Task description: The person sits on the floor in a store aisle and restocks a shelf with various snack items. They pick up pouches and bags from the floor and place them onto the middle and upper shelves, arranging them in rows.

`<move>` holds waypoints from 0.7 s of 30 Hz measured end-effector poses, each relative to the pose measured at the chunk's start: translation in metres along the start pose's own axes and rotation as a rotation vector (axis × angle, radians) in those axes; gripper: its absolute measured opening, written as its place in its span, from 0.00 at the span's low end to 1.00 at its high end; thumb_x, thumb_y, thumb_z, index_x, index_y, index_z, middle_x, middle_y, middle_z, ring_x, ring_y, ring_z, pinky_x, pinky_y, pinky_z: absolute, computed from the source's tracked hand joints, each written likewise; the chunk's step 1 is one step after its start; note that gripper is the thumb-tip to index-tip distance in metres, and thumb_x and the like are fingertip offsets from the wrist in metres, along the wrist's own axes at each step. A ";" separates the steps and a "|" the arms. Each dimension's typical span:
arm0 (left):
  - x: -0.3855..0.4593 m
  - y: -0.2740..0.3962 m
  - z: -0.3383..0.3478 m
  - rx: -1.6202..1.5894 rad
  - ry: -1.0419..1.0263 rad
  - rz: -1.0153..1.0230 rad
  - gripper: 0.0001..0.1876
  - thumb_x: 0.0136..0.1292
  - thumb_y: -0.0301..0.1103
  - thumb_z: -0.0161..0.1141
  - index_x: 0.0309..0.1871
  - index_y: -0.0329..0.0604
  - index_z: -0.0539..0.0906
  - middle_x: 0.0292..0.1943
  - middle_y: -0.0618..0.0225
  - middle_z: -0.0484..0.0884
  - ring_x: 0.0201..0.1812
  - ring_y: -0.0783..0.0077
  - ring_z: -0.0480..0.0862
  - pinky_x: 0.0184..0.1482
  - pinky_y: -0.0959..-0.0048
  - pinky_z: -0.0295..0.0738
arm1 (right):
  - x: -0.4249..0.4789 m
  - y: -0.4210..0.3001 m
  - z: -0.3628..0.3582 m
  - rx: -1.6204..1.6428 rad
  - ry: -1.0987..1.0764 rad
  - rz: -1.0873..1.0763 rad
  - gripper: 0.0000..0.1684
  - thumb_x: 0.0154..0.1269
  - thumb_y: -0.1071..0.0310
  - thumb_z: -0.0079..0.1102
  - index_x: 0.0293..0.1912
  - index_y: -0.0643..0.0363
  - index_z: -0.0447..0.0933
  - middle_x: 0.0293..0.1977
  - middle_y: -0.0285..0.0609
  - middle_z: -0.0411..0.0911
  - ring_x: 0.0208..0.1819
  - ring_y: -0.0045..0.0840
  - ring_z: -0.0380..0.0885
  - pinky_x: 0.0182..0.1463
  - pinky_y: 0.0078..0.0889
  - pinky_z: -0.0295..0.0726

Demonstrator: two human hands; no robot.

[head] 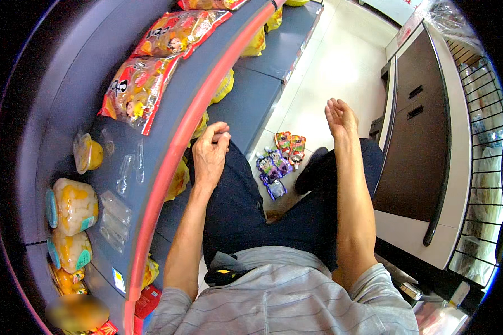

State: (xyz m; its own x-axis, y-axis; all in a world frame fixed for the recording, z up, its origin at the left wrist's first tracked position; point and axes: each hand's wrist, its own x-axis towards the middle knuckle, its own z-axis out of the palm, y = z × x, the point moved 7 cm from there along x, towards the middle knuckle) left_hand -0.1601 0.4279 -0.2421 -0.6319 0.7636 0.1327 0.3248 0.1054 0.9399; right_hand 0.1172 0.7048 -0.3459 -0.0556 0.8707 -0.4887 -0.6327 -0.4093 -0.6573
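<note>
My left hand point(210, 153) is raised beside the red shelf edge, its fingers loosely curled with nothing visible in them. My right hand point(341, 118) hovers above the floor tiles, palm turned up and empty. Between my legs, several purple drink pouches point(272, 165) and two orange-red pouches point(290, 146) lie on the floor. On the shelf at left are red-edged bags of jelly cups point(138, 90), a small yellow jelly cup point(89, 154), clear plastic spoons point(125, 173) and tubs of fruit pieces point(75, 206) with blue lids.
The curved red shelf edge point(184, 125) runs close to my left hand. Yellow packages point(223, 88) sit on the lower grey shelf point(251, 100). To the right stand a dark-fronted cabinet point(419, 125) and a black wire rack point(482, 167) holding wrapped goods.
</note>
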 end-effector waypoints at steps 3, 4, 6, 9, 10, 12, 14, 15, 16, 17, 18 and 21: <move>0.012 -0.008 0.007 0.073 -0.005 0.010 0.12 0.71 0.28 0.60 0.54 0.34 0.82 0.46 0.61 0.87 0.36 0.73 0.86 0.40 0.73 0.82 | 0.005 0.027 0.000 -0.092 0.084 -0.043 0.18 0.70 0.76 0.54 0.58 0.71 0.71 0.52 0.57 0.78 0.49 0.39 0.82 0.51 0.44 0.88; 0.016 -0.010 0.009 0.102 -0.009 0.021 0.12 0.71 0.29 0.60 0.54 0.34 0.82 0.46 0.61 0.87 0.36 0.72 0.86 0.40 0.73 0.82 | 0.022 0.041 -0.010 -0.118 0.097 0.006 0.17 0.69 0.76 0.54 0.56 0.71 0.72 0.48 0.56 0.78 0.46 0.39 0.83 0.48 0.43 0.89; 0.018 -0.014 0.010 0.164 -0.035 0.049 0.13 0.72 0.31 0.60 0.56 0.34 0.82 0.48 0.61 0.87 0.39 0.72 0.87 0.40 0.75 0.82 | 0.044 0.077 -0.039 -0.189 0.158 0.091 0.12 0.69 0.76 0.55 0.50 0.70 0.73 0.43 0.52 0.80 0.41 0.38 0.83 0.46 0.44 0.90; 0.014 -0.012 0.012 0.181 0.003 0.089 0.11 0.70 0.26 0.60 0.54 0.35 0.82 0.45 0.62 0.86 0.35 0.74 0.86 0.36 0.75 0.81 | 0.073 0.141 -0.107 -0.400 0.321 0.226 0.09 0.67 0.77 0.54 0.46 0.65 0.74 0.36 0.48 0.80 0.35 0.37 0.82 0.39 0.46 0.89; 0.010 -0.016 0.010 0.169 0.026 0.082 0.11 0.70 0.25 0.60 0.54 0.35 0.82 0.45 0.62 0.86 0.34 0.75 0.85 0.35 0.76 0.80 | 0.078 0.160 -0.129 -0.479 0.335 0.257 0.10 0.66 0.78 0.53 0.47 0.65 0.75 0.36 0.49 0.80 0.34 0.37 0.82 0.35 0.45 0.86; 0.018 -0.014 0.018 0.095 0.009 0.064 0.10 0.70 0.22 0.60 0.52 0.34 0.83 0.46 0.61 0.85 0.34 0.77 0.85 0.32 0.79 0.80 | 0.120 0.217 -0.221 -0.486 0.433 0.372 0.07 0.63 0.78 0.52 0.42 0.62 0.75 0.33 0.49 0.77 0.31 0.36 0.79 0.30 0.41 0.81; 0.021 -0.016 0.023 0.046 0.008 0.032 0.09 0.70 0.22 0.61 0.51 0.33 0.83 0.47 0.61 0.84 0.34 0.77 0.85 0.33 0.79 0.80 | 0.134 0.260 -0.263 -0.818 0.411 0.388 0.03 0.63 0.77 0.56 0.36 0.61 0.72 0.30 0.45 0.75 0.25 0.30 0.74 0.24 0.36 0.72; 0.020 -0.016 0.022 0.024 0.019 0.012 0.09 0.70 0.21 0.61 0.51 0.32 0.83 0.47 0.60 0.84 0.34 0.77 0.85 0.33 0.79 0.80 | 0.129 0.276 -0.278 -0.877 0.477 0.418 0.05 0.62 0.76 0.60 0.34 0.61 0.72 0.29 0.44 0.75 0.23 0.28 0.73 0.22 0.36 0.70; 0.020 -0.014 0.023 0.047 0.011 -0.012 0.08 0.69 0.20 0.61 0.50 0.32 0.83 0.47 0.60 0.84 0.34 0.77 0.85 0.33 0.80 0.80 | 0.124 0.288 -0.291 -0.962 0.501 0.445 0.05 0.62 0.75 0.62 0.36 0.63 0.74 0.31 0.46 0.77 0.26 0.30 0.75 0.25 0.38 0.73; 0.021 -0.013 0.025 0.057 0.002 -0.013 0.08 0.69 0.20 0.61 0.49 0.32 0.83 0.47 0.60 0.84 0.34 0.77 0.85 0.33 0.81 0.79 | 0.119 0.298 -0.303 -1.049 0.522 0.460 0.07 0.62 0.73 0.63 0.38 0.65 0.76 0.33 0.49 0.79 0.28 0.32 0.78 0.27 0.39 0.76; 0.026 -0.012 0.029 0.062 -0.026 -0.006 0.08 0.69 0.20 0.60 0.49 0.32 0.83 0.47 0.60 0.84 0.34 0.77 0.85 0.34 0.81 0.79 | 0.117 0.309 -0.321 -1.122 0.546 0.463 0.10 0.61 0.71 0.65 0.40 0.67 0.78 0.35 0.51 0.81 0.31 0.35 0.80 0.30 0.41 0.79; 0.023 -0.018 0.026 0.102 0.005 0.038 0.07 0.69 0.19 0.60 0.48 0.32 0.84 0.45 0.59 0.84 0.33 0.77 0.84 0.33 0.80 0.79 | 0.087 0.300 -0.282 -1.320 0.572 0.404 0.23 0.60 0.63 0.70 0.49 0.70 0.81 0.43 0.56 0.85 0.43 0.44 0.86 0.42 0.43 0.85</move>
State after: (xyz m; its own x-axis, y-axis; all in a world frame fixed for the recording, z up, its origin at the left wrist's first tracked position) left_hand -0.1621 0.4599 -0.2640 -0.6208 0.7654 0.1697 0.4184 0.1403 0.8974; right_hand 0.1404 0.5806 -0.7471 0.4476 0.5472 -0.7072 0.5046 -0.8075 -0.3055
